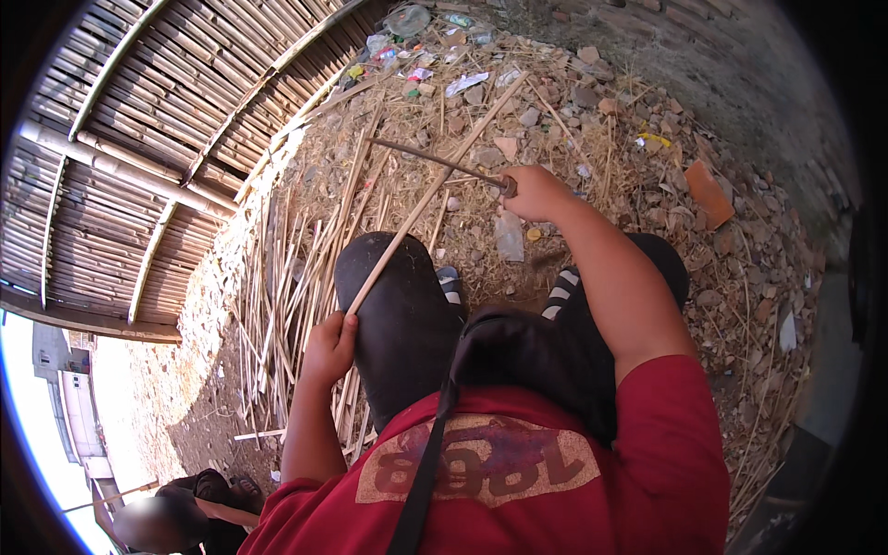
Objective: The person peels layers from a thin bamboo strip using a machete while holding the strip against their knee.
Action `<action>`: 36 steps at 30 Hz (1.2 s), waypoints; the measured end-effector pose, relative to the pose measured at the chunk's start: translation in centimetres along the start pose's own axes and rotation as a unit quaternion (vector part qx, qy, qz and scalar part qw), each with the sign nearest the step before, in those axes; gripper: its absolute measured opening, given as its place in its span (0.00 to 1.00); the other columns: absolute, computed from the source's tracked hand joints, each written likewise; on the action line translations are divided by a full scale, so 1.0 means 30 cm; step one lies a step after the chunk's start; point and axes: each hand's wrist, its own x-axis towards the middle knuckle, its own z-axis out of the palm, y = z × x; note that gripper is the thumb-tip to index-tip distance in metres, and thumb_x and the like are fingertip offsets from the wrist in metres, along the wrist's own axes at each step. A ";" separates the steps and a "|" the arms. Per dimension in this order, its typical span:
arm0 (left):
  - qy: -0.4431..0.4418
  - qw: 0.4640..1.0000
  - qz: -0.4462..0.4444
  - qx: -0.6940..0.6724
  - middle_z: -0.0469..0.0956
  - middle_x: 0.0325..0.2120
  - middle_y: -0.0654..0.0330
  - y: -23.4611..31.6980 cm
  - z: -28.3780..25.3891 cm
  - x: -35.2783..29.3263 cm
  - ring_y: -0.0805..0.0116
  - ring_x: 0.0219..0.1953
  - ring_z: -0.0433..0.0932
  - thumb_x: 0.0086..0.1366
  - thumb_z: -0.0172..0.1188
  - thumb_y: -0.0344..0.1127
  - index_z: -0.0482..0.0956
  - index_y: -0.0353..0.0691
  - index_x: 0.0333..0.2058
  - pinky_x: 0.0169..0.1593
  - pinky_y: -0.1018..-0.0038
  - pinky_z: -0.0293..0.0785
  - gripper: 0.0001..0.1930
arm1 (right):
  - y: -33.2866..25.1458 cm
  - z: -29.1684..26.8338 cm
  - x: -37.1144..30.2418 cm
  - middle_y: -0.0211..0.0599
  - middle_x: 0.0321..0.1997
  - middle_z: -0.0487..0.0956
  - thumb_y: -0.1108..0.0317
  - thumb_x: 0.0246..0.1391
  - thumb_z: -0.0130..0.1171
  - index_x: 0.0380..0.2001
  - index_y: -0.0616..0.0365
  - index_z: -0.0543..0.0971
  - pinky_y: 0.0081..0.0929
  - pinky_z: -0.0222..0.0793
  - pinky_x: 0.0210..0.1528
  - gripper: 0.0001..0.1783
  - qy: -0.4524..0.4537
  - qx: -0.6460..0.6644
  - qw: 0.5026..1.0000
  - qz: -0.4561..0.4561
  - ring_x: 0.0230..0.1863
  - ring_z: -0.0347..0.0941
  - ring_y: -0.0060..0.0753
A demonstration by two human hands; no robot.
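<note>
Left hand (pixel 330 348) grips a pale strip (pixel 409 228) angled across the left knee (pixel 393 324); right hand (pixel 539 194) is clenched round a long knife (pixel 418 154), its blade crossing the strip. Looks like trimming; next stroke probably wants the strip braced firm.

Matt wooden strip (pixel 418 217), dull metal blade (pixel 416 154)

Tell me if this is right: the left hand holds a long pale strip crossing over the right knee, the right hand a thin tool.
Wrong side: the head view shows the pale strip crossing over the left knee. The left hand holds it, and the right hand the thin tool.
</note>
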 end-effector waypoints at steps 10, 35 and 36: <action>-0.095 0.993 -0.026 -0.064 0.78 0.25 0.53 -0.015 -0.070 0.026 0.66 0.31 0.75 0.76 0.50 0.49 0.79 0.28 0.38 0.41 0.66 0.72 0.24 | -0.141 0.000 -0.026 0.48 0.36 0.82 0.67 0.46 0.60 0.37 0.56 0.81 0.47 0.75 0.44 0.13 -0.085 -0.111 0.988 -0.063 0.40 0.80 0.53; -0.084 0.996 -0.023 -0.018 0.76 0.23 0.45 0.027 -0.060 0.040 0.58 0.28 0.75 0.76 0.50 0.51 0.76 0.29 0.32 0.37 0.61 0.71 0.26 | -0.036 0.002 0.006 0.48 0.37 0.82 0.67 0.44 0.61 0.37 0.56 0.80 0.47 0.75 0.44 0.13 -0.053 -0.022 0.998 0.026 0.43 0.80 0.54; -0.081 0.997 -0.013 -0.016 0.76 0.23 0.45 0.025 -0.061 0.048 0.57 0.28 0.75 0.76 0.49 0.51 0.76 0.29 0.32 0.37 0.61 0.71 0.26 | -0.009 0.005 0.017 0.48 0.37 0.82 0.68 0.44 0.61 0.36 0.56 0.81 0.47 0.75 0.44 0.13 -0.049 -0.045 0.997 0.026 0.42 0.80 0.54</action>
